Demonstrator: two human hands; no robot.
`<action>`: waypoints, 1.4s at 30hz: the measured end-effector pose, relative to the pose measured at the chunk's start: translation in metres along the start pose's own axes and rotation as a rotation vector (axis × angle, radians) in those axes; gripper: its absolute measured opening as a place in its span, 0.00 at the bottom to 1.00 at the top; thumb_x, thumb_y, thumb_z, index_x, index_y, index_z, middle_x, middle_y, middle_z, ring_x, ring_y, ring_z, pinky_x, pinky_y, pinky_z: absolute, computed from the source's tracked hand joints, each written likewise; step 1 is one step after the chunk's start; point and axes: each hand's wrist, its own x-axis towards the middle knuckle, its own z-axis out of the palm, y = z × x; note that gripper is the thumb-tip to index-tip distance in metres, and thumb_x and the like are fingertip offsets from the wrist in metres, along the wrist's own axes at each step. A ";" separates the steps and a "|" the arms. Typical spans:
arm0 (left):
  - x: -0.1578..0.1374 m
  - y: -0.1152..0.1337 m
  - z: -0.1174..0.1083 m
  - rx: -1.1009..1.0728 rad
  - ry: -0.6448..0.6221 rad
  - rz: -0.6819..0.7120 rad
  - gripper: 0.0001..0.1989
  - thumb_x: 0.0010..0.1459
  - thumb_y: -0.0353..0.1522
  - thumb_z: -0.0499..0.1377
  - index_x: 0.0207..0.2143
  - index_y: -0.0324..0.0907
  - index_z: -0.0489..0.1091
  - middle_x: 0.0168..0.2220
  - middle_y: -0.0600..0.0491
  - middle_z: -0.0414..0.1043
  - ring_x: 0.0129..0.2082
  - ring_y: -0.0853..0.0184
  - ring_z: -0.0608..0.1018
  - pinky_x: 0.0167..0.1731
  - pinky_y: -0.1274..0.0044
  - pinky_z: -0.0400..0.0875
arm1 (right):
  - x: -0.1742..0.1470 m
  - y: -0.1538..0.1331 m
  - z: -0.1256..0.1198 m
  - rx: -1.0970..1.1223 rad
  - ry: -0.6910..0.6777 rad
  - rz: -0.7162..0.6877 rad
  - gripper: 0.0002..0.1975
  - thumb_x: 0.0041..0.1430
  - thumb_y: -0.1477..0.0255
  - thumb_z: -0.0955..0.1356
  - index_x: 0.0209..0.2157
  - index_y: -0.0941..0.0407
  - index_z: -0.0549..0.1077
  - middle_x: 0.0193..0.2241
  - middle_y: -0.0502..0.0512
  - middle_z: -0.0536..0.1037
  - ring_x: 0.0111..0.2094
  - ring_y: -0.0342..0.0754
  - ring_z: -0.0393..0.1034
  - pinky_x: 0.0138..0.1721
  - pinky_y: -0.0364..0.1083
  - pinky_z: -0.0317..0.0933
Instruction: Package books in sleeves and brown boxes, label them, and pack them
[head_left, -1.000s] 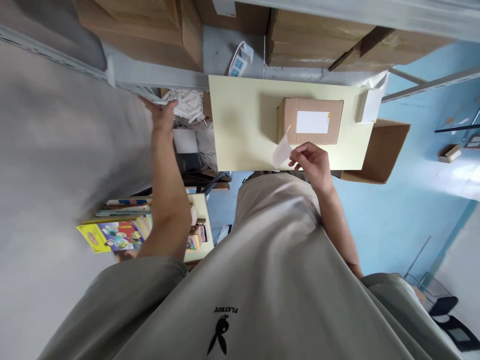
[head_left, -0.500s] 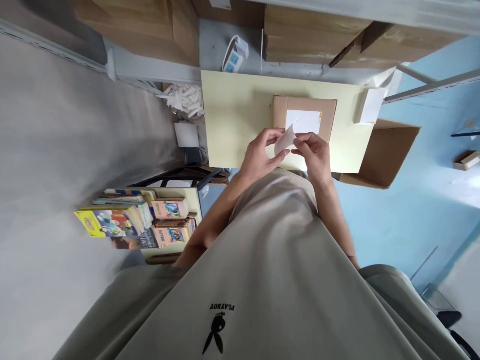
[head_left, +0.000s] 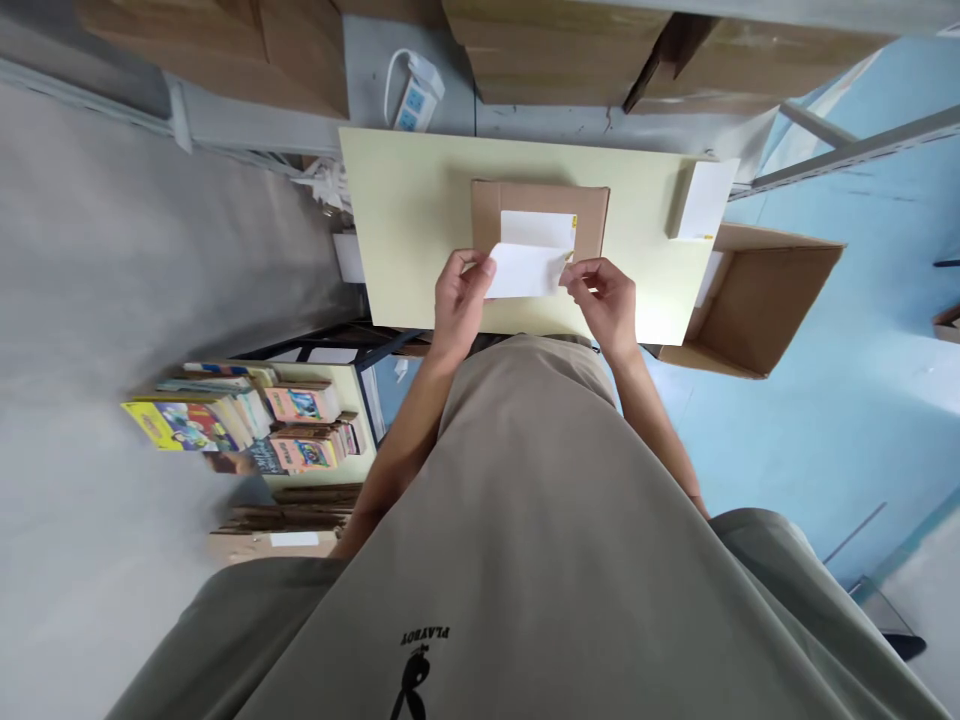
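Note:
A white paper label (head_left: 525,272) with a small yellow mark at its right end is stretched flat between my two hands. My left hand (head_left: 460,295) pinches its left edge, thumb on top. At the right end, the fingertips of my right hand (head_left: 606,298) grip the corner by the yellow mark. Behind the label lies a brown cardboard box (head_left: 487,210) on the pale yellow table (head_left: 412,230). Another white label (head_left: 536,227) with a yellow mark is on the box's top, its lower part covered by the one I hold.
A stack of white labels (head_left: 705,200) sits at the table's right end, with an open cardboard box (head_left: 765,300) beyond it. A power strip (head_left: 415,103) lies behind the table. Books (head_left: 195,420) are piled at the lower left, and large cartons (head_left: 555,60) stand at the back.
The held label was curled and upright between my hands; now it is spread flat. My hands have moved apart, and the whole view has shifted, bringing the table leftward.

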 end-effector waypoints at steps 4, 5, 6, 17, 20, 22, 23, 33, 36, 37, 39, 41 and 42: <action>-0.002 -0.002 0.013 -0.044 0.072 -0.083 0.36 0.68 0.72 0.66 0.51 0.51 0.75 0.49 0.48 0.85 0.63 0.49 0.89 0.59 0.59 0.90 | 0.009 0.024 -0.020 -0.043 0.007 0.046 0.26 0.66 0.40 0.79 0.42 0.48 0.84 0.42 0.56 0.89 0.41 0.54 0.82 0.45 0.56 0.81; -0.003 -0.001 0.016 -0.046 0.080 -0.098 0.36 0.68 0.72 0.66 0.51 0.51 0.75 0.50 0.47 0.85 0.64 0.48 0.89 0.59 0.58 0.90 | 0.011 0.028 -0.022 -0.046 -0.007 0.050 0.26 0.66 0.39 0.79 0.42 0.49 0.84 0.42 0.56 0.88 0.42 0.54 0.82 0.45 0.56 0.81; -0.004 0.000 0.018 -0.048 0.087 -0.110 0.36 0.68 0.72 0.66 0.51 0.50 0.75 0.51 0.47 0.85 0.64 0.47 0.89 0.59 0.57 0.91 | 0.013 0.031 -0.023 -0.046 -0.019 0.050 0.27 0.67 0.38 0.79 0.42 0.49 0.84 0.42 0.56 0.88 0.42 0.54 0.82 0.46 0.56 0.82; 0.001 -0.018 0.025 0.118 0.199 -0.062 0.38 0.66 0.73 0.65 0.46 0.50 0.73 0.44 0.49 0.80 0.57 0.53 0.88 0.53 0.64 0.90 | 0.028 0.044 -0.023 -0.061 -0.088 -0.015 0.27 0.71 0.39 0.76 0.37 0.48 0.77 0.36 0.53 0.82 0.38 0.51 0.78 0.46 0.54 0.77; 0.019 -0.042 0.019 0.165 0.225 0.003 0.36 0.67 0.71 0.68 0.43 0.48 0.74 0.43 0.48 0.80 0.53 0.55 0.87 0.54 0.66 0.88 | 0.040 0.051 -0.022 -0.123 -0.063 -0.011 0.25 0.73 0.41 0.76 0.37 0.48 0.76 0.35 0.53 0.81 0.38 0.52 0.78 0.45 0.53 0.76; 0.035 -0.060 0.016 0.172 0.226 0.000 0.33 0.68 0.68 0.70 0.41 0.48 0.75 0.40 0.49 0.80 0.48 0.57 0.87 0.52 0.67 0.87 | 0.052 0.057 -0.020 -0.174 -0.050 -0.007 0.24 0.74 0.43 0.76 0.37 0.49 0.76 0.35 0.53 0.81 0.39 0.53 0.79 0.45 0.54 0.75; 0.044 -0.067 0.015 0.175 0.226 -0.011 0.32 0.68 0.66 0.71 0.40 0.47 0.75 0.38 0.50 0.79 0.46 0.58 0.86 0.50 0.67 0.87 | 0.058 0.060 -0.018 -0.200 -0.045 -0.008 0.23 0.74 0.44 0.76 0.37 0.49 0.77 0.35 0.54 0.82 0.40 0.54 0.80 0.46 0.54 0.76; 0.089 -0.079 0.026 0.205 0.228 -0.040 0.26 0.68 0.58 0.74 0.37 0.48 0.73 0.34 0.52 0.79 0.43 0.59 0.85 0.49 0.68 0.86 | 0.105 0.080 0.002 -0.508 0.004 0.088 0.15 0.81 0.53 0.71 0.47 0.49 0.81 0.44 0.62 0.89 0.53 0.66 0.84 0.62 0.65 0.77; 0.089 -0.080 0.027 0.228 0.222 -0.026 0.25 0.70 0.57 0.73 0.37 0.49 0.73 0.35 0.52 0.80 0.46 0.58 0.87 0.54 0.67 0.86 | 0.111 0.079 0.003 -0.553 -0.002 0.134 0.13 0.80 0.55 0.71 0.48 0.49 0.82 0.47 0.64 0.90 0.57 0.68 0.83 0.65 0.67 0.76; 0.089 -0.080 0.027 0.227 0.212 -0.029 0.24 0.71 0.56 0.72 0.37 0.49 0.73 0.36 0.51 0.80 0.47 0.57 0.87 0.55 0.66 0.86 | 0.113 0.077 0.002 -0.566 -0.004 0.146 0.14 0.80 0.54 0.72 0.48 0.49 0.82 0.48 0.65 0.90 0.58 0.68 0.83 0.66 0.68 0.75; 0.088 -0.078 0.027 0.215 0.196 -0.044 0.23 0.71 0.55 0.72 0.37 0.50 0.73 0.37 0.51 0.82 0.49 0.56 0.87 0.58 0.65 0.85 | 0.116 0.073 0.003 -0.580 -0.002 0.157 0.16 0.79 0.51 0.72 0.48 0.49 0.82 0.48 0.65 0.89 0.60 0.69 0.82 0.66 0.69 0.75; 0.087 -0.075 0.029 0.212 0.201 -0.041 0.22 0.71 0.55 0.72 0.37 0.50 0.73 0.37 0.51 0.82 0.50 0.55 0.88 0.60 0.64 0.85 | 0.118 0.069 0.004 -0.580 0.002 0.151 0.20 0.78 0.46 0.72 0.49 0.48 0.82 0.46 0.66 0.89 0.60 0.71 0.82 0.65 0.70 0.76; 0.087 -0.072 0.030 0.216 0.207 -0.031 0.22 0.71 0.54 0.72 0.37 0.50 0.73 0.37 0.51 0.82 0.51 0.55 0.88 0.60 0.64 0.85 | 0.119 0.067 0.005 -0.581 0.003 0.148 0.22 0.78 0.44 0.71 0.50 0.49 0.82 0.46 0.66 0.88 0.59 0.72 0.82 0.65 0.71 0.76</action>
